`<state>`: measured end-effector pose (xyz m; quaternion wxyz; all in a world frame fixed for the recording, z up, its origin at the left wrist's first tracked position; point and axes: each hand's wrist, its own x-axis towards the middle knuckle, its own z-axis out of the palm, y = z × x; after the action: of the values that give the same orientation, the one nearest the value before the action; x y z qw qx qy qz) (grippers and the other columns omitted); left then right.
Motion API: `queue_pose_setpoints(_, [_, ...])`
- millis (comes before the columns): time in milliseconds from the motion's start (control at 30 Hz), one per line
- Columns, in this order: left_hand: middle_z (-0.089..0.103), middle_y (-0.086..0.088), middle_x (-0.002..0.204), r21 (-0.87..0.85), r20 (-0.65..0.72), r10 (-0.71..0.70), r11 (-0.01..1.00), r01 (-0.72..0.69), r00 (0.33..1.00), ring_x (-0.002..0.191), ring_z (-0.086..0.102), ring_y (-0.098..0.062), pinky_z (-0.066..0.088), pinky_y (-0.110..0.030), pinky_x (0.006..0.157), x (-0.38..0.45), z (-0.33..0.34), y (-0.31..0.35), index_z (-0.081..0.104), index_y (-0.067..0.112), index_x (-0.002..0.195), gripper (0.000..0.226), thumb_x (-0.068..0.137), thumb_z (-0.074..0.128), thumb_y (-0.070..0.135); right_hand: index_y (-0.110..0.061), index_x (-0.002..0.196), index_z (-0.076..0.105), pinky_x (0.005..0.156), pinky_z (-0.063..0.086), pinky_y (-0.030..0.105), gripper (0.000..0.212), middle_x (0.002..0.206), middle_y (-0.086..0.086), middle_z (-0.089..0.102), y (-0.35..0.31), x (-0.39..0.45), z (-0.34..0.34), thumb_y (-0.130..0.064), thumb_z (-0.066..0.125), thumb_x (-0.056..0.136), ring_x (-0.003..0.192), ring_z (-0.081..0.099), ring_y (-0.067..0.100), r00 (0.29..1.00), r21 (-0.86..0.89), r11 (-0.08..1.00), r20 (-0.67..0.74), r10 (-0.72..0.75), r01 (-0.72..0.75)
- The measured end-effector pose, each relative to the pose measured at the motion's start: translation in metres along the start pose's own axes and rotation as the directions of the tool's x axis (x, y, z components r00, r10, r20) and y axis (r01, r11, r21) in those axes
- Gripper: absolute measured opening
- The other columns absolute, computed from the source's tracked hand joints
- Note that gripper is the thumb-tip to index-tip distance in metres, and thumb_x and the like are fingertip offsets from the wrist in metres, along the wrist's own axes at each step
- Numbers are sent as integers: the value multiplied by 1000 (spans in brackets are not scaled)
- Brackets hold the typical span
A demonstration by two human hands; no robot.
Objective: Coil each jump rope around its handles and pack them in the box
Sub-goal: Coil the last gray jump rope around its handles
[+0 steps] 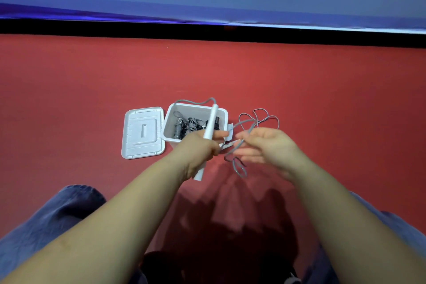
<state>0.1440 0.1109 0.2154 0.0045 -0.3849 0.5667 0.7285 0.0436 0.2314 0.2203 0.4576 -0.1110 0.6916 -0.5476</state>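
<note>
Your left hand (202, 145) grips one white handle (211, 122) over the box (196, 122); your right hand (265, 143) pinches the grey rope (255, 122). One lid (143, 132) lies left of the box, which holds several coiled ropes (189, 125), on a red floor (322, 99).

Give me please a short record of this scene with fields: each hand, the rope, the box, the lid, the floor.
left hand: grips a white handle pointing up over the box
right hand: holds the grey rope
rope: loose loops, not yet coiled
box: white, open, coiled ropes inside
lid: off, flat on the floor to the left of the box
floor: red
</note>
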Motion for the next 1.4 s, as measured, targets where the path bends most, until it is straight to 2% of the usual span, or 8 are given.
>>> queue_pose_setpoints(100, [66,-6,83,71,65,-34,997,30,997,84,46,-19,31,-25,63,-4,5,-6,76,19,71,41,55,50,-8,-10,91,62,54,55,20,18,74,2,72,-10,-2,-8,-14,45,96,65,71,13,999,414,909,15,48,-50])
queue_pose_setpoints(300, [68,-5,75,24,91,3,1000,-6,996,64,63,-11,49,-18,62,-1,4,-3,61,12,80,21,90,54,-5,-13,88,62,63,57,22,21,78,0,73,-15,-2,-11,-16,43,98,71,71,12,998,605,795,-2,57,-44])
queue_pose_setpoints(400, [69,3,63,-6,34,22,1000,-22,999,55,64,-7,49,-21,64,1,2,-4,58,14,80,18,93,54,2,-9,104,62,69,53,18,15,88,1,68,-6,0,-7,-8,52,93,78,65,10,993,141,987,-96,-69,82])
queue_pose_setpoints(533, [69,3,61,-121,-36,18,992,-22,999,52,66,-9,51,-24,61,4,-3,-1,55,16,81,17,95,52,6,-16,98,69,72,46,14,17,88,-5,67,20,4,1,-8,67,83,70,58,-2,969,-539,807,74,-237,239])
queue_pose_setpoints(667, [71,2,62,-232,-63,-54,972,38,997,50,67,-11,55,-22,52,3,-4,3,56,12,87,12,96,51,7,-24,75,65,70,44,25,12,76,-3,67,23,5,1,-15,72,79,65,54,6,958,-572,775,73,-278,268])
queue_pose_setpoints(967, [62,-3,82,-527,-198,-93,849,-26,976,44,64,-7,53,-20,49,13,-17,16,54,10,84,18,99,44,10,-24,67,48,70,44,28,26,73,3,65,30,9,-2,-16,58,90,66,55,14,984,-701,694,67,-164,163])
queue_pose_setpoints(1200, [60,-6,84,-650,-228,-128,758,-53,965,77,64,-17,56,-26,63,17,-30,23,55,6,86,20,101,43,14,-6,80,54,50,49,15,14,63,1,67,13,-2,6,-10,54,93,45,62,6,992,-241,967,114,-57,83])
queue_pose_setpoints(1400, [64,-6,85,-199,75,-184,960,196,980,64,61,-12,48,-18,47,8,-3,5,58,12,87,12,96,51,15,-11,78,57,59,56,22,19,62,2,70,-6,-4,3,-22,52,93,54,67,8,997,349,935,-28,69,-55])
